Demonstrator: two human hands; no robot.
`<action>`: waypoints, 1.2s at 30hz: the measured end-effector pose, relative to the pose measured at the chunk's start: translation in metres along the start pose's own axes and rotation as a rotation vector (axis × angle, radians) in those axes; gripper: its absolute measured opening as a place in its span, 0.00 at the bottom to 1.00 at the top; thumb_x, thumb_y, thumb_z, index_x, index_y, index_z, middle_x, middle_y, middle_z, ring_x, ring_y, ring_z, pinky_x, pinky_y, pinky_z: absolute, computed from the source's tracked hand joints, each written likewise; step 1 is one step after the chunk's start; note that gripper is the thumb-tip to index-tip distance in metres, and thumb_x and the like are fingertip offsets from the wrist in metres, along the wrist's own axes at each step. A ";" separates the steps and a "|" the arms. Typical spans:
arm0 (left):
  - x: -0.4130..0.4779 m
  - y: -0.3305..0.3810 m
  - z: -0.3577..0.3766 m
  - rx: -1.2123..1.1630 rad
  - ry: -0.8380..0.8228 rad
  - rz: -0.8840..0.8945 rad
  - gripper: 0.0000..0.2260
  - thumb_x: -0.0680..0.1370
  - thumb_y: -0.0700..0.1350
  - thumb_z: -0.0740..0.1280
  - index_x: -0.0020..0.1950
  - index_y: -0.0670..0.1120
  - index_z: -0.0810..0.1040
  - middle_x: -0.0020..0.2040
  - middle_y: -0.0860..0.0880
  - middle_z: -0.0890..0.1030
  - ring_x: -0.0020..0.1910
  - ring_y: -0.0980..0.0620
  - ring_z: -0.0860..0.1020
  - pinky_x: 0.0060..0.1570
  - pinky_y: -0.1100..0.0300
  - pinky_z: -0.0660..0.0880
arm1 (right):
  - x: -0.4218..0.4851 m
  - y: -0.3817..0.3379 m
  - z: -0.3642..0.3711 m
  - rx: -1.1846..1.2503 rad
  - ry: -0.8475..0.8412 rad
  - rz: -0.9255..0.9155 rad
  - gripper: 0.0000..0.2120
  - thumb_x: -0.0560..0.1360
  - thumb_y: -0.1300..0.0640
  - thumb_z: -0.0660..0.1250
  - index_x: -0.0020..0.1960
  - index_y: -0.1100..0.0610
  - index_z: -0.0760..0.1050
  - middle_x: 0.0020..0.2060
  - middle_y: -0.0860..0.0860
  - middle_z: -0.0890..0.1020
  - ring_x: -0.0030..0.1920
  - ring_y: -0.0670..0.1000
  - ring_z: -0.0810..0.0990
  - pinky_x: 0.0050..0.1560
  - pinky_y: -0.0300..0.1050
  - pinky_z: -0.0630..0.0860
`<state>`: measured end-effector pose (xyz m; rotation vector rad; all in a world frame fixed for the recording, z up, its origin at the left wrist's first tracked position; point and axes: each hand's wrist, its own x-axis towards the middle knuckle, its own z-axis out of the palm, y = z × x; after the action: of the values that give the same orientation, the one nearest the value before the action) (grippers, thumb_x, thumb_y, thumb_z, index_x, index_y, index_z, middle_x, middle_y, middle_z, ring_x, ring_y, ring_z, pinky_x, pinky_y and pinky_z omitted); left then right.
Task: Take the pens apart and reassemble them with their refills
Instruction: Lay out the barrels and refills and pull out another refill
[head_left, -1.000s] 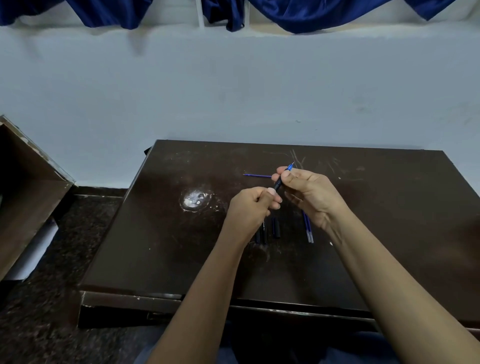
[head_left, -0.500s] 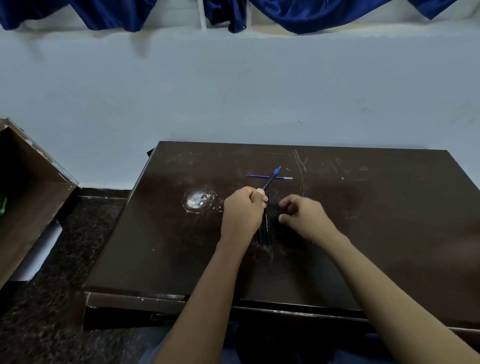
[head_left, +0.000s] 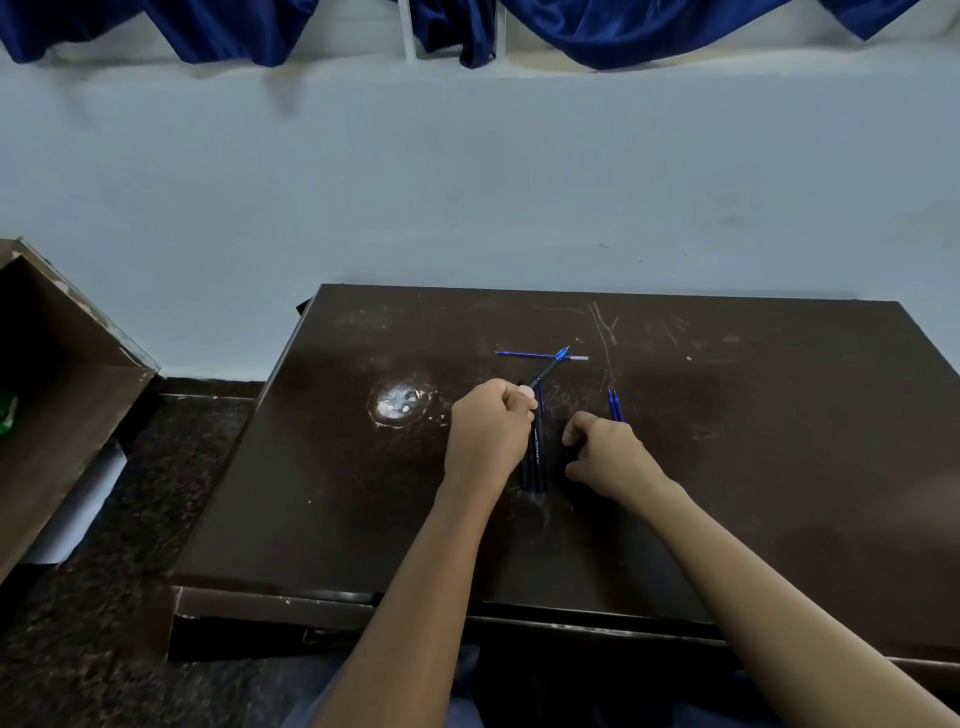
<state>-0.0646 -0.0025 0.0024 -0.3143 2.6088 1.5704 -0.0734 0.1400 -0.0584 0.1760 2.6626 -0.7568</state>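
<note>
A person is sitting at a dark brown counter (head_left: 779, 467), seen from a head-worn camera looking down. The left hand (head_left: 491, 431) is gripping a dark pen (head_left: 545, 373) in a closed fist. The pen is slanting up and away to the right, and in this view its blue tip is crossing a loose refill (head_left: 519, 354) that is lying sideways farther back on the counter.

The right hand (head_left: 608, 452) is sitting low on the counter, apart from the left. Its fingers are curling inward, but it is not possible to tell whether they are pinching anything. Between the two hands, a small group of dark pen barrels (head_left: 536, 462) is lying side by side. A pair of blue refills (head_left: 614, 406) is lying just beyond the right hand's knuckles. A pale worn patch (head_left: 401, 404) is showing to the left of the left hand.

The step in hand is probably fetching the next part to join to the held pen. Doing it well likely means:

- The left hand is holding the pen steady.
- The right hand is pinching one single part near its end instead of raking through the group, since thin round pieces are apt to roll.
- The part is lining up with the pen's long axis before any pushing or twisting.
- The force is staying light, because a slim refill would probably bend.
</note>
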 end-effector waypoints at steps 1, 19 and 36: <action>0.000 0.000 0.000 0.002 0.000 0.002 0.10 0.79 0.38 0.60 0.48 0.41 0.81 0.45 0.52 0.80 0.35 0.64 0.74 0.31 0.83 0.66 | 0.000 0.001 0.000 0.005 -0.011 0.011 0.13 0.70 0.62 0.69 0.52 0.52 0.73 0.48 0.54 0.79 0.50 0.57 0.79 0.48 0.49 0.77; -0.002 0.003 -0.001 0.056 -0.070 -0.028 0.10 0.79 0.40 0.60 0.48 0.43 0.82 0.41 0.54 0.79 0.32 0.62 0.72 0.27 0.79 0.66 | -0.002 -0.004 -0.066 1.562 -0.090 0.182 0.11 0.77 0.70 0.59 0.44 0.56 0.73 0.27 0.50 0.77 0.28 0.46 0.74 0.30 0.36 0.77; -0.003 0.003 0.002 0.020 -0.169 -0.047 0.10 0.80 0.45 0.61 0.45 0.46 0.82 0.35 0.55 0.80 0.32 0.61 0.73 0.42 0.66 0.71 | -0.005 -0.017 -0.060 1.490 0.010 -0.025 0.11 0.76 0.72 0.61 0.51 0.58 0.74 0.41 0.55 0.78 0.39 0.50 0.81 0.44 0.44 0.83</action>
<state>-0.0624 0.0013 0.0048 -0.2291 2.4693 1.4853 -0.0906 0.1568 -0.0010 0.4782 1.5317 -2.5015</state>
